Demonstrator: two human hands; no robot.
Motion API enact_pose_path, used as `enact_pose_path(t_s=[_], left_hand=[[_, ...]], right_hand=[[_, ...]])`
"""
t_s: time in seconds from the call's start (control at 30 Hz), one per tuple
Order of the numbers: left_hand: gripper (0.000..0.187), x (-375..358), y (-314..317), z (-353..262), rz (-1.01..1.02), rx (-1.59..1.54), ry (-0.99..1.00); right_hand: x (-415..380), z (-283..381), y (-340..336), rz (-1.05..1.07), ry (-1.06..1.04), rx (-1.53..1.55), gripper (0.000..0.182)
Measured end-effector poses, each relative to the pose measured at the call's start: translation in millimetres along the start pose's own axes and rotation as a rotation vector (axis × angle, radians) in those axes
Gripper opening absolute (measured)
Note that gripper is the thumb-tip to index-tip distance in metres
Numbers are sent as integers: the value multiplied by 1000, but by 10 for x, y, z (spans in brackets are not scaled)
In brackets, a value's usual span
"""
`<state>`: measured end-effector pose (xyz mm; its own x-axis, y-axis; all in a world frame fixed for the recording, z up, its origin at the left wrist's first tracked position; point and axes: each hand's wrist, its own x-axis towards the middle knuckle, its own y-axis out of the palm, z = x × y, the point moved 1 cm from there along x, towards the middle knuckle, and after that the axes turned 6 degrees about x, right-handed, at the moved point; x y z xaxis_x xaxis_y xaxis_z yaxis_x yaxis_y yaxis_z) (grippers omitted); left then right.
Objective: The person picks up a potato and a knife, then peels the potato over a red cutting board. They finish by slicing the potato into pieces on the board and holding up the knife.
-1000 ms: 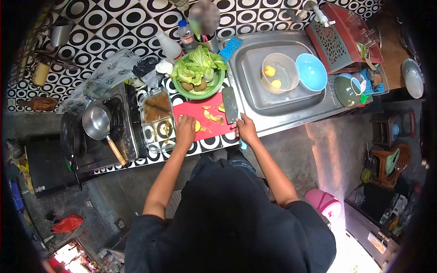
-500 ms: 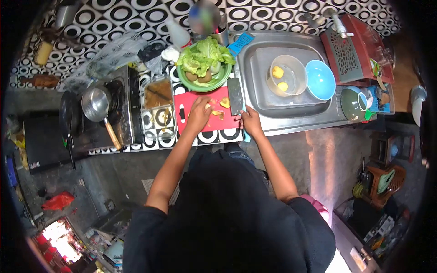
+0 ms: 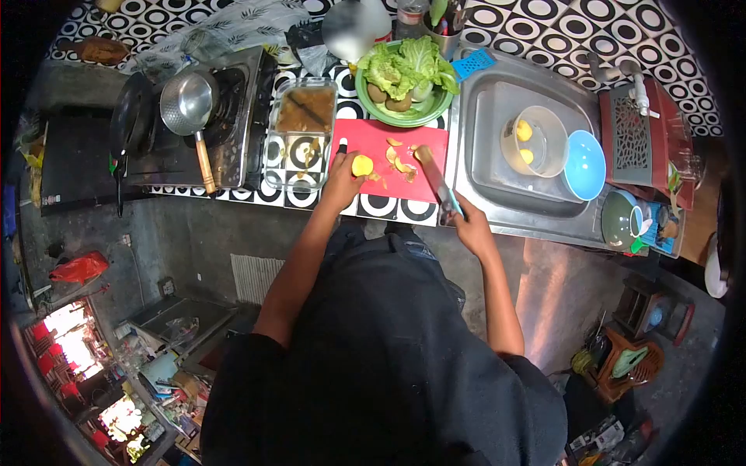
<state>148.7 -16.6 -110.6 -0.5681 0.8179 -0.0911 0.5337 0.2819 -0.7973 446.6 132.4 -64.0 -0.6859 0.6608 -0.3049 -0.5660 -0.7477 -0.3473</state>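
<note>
A yellow peeled piece (image 3: 362, 165), perhaps potato, is in my left hand (image 3: 342, 180) over the left part of the red cutting board (image 3: 431, 140). My right hand (image 3: 472, 225) grips the light-blue handle of a knife (image 3: 437, 180), its broad blade slanting up and left over the board's right side. Near the blade's tip lies a brownish-yellow piece (image 3: 422, 153). Yellow and brown peelings (image 3: 402, 165) are scattered between my hands. Behind the board stands a green bowl (image 3: 412, 121) with lettuce (image 3: 416, 70) and brown round potatoes (image 3: 399, 103).
On the left are a stove (image 3: 241, 101) with a saucepan (image 3: 189, 102) and a glass container (image 3: 299, 147) of brown liquid. The sink (image 3: 482, 116) on the right holds a translucent bowl (image 3: 548, 147) with yellow pieces and a blue bowl (image 3: 584, 167). A blue grater (image 3: 474, 65) leans by the green bowl.
The view has shifted, so the counter appears further right. My left hand now holds the yellow piece. The knife, earlier beside the board, is now tilted over it in my right hand.
</note>
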Motion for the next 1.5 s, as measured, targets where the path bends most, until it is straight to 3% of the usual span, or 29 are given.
enact_pose_path(t_s=[0.27,0.77,0.97,1.0,1.13,1.23,1.4,1.5], left_hand=[[59,15,83,32,-2,-81,-18],[57,142,-32,60,31,-99,81],[54,299,-115,101,198,-149,85],[50,318,-114,110,200,-195,90],[45,360,-180,215,473,-663,-215],[39,270,-318,116,397,-982,-143],[62,207,-657,-96,415,-1099,-46],[63,198,-828,-178,411,-1168,13]], right_hand=[[-152,500,276,239,-167,-187,57],[-28,381,617,164,-210,-492,64],[-23,413,601,165,-201,-541,66],[-17,429,595,171,-191,-545,67],[-75,560,539,164,-191,-429,67],[-127,720,494,171,-206,-357,65],[-199,998,444,140,-208,-309,63],[-210,1060,364,125,-291,-307,61]])
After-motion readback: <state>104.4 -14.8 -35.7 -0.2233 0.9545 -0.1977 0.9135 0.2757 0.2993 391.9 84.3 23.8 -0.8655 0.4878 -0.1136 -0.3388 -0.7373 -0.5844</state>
